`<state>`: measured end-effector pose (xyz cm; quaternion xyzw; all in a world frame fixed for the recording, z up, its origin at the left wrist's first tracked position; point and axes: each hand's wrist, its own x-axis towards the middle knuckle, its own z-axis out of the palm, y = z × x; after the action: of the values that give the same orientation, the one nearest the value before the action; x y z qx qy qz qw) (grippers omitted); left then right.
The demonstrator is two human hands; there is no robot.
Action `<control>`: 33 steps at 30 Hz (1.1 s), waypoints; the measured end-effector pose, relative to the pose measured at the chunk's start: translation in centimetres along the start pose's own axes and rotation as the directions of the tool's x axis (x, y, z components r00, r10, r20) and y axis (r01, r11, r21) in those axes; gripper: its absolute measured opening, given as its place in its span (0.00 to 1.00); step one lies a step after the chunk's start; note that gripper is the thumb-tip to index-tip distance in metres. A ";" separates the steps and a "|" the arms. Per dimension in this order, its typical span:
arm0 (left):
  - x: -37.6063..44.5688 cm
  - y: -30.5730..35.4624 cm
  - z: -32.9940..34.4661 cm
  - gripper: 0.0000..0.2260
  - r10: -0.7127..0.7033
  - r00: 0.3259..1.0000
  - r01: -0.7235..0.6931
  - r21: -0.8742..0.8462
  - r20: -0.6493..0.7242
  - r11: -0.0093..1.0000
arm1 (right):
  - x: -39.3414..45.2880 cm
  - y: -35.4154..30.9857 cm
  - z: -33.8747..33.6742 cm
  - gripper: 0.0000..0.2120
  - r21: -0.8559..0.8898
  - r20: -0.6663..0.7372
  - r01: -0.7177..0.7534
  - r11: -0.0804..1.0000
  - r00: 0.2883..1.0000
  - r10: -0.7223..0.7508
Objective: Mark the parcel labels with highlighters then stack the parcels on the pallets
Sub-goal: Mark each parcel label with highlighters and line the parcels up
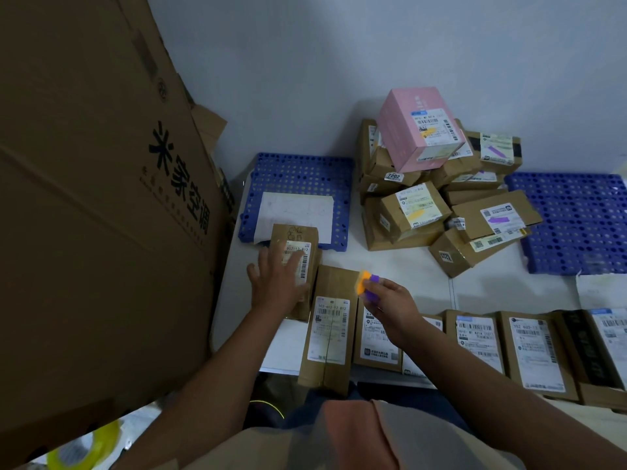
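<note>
My left hand lies flat with spread fingers on the label of a brown parcel near the left blue pallet. My right hand grips two highlighters, one orange and one purple, above a second brown parcel beside the first. A row of labelled brown parcels runs rightward along the floor in front of me. A heap of marked parcels, topped by a pink box, sits between the two pallets.
A huge cardboard carton fills the left side. A second blue pallet lies at the right. A white sheet rests on the left pallet. A yellow tape roll is at the bottom left. The grey wall stands behind.
</note>
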<state>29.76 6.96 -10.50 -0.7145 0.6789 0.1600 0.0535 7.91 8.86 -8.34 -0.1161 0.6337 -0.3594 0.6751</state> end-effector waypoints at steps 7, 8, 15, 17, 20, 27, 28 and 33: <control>0.0 0.7 2.4 0.37 -0.038 0.967 0.017 0.085 0.254 0.996 | -0.2 -0.1 -0.3 0.12 -0.017 -0.012 0.007 1.000 1.000 -0.007; 0.0 0.2 2.6 0.36 -0.069 0.966 0.045 0.104 0.248 0.994 | -0.2 -0.1 -0.4 0.13 -0.014 -0.018 0.006 1.000 1.000 -0.007; -0.3 0.7 2.7 0.37 -0.089 0.960 0.036 0.199 0.264 0.979 | -0.2 0.0 -0.5 0.11 0.002 -0.021 0.001 1.000 1.000 -0.001; -0.4 1.3 2.9 0.38 -0.089 0.961 0.024 0.241 0.263 0.970 | -0.1 0.0 -0.4 0.10 -0.005 -0.018 0.001 1.000 1.000 -0.001; -0.3 1.4 2.9 0.42 -0.096 0.960 0.017 0.287 0.263 0.958 | -0.1 0.0 -0.4 0.10 -0.014 -0.015 0.001 1.000 1.000 -0.001; -1.3 1.5 3.3 0.46 -0.013 0.970 -0.067 0.319 0.242 0.945 | 0.0 0.4 -0.5 0.12 -0.027 -0.009 -0.005 1.000 1.000 0.005; -1.3 1.5 3.2 0.45 -0.017 0.970 -0.064 0.320 0.244 0.945 | 0.1 0.3 -0.5 0.14 -0.028 -0.010 -0.006 1.000 1.000 0.006; -1.0 0.9 2.9 0.41 -0.065 0.957 -0.055 0.398 0.282 0.916 | 0.0 0.2 -0.4 0.16 -0.015 -0.007 -0.012 1.000 1.000 0.012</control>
<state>28.39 8.74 -12.78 -0.6589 0.6801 0.1200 0.2981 7.57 9.11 -8.50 -0.1162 0.6392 -0.3511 0.6743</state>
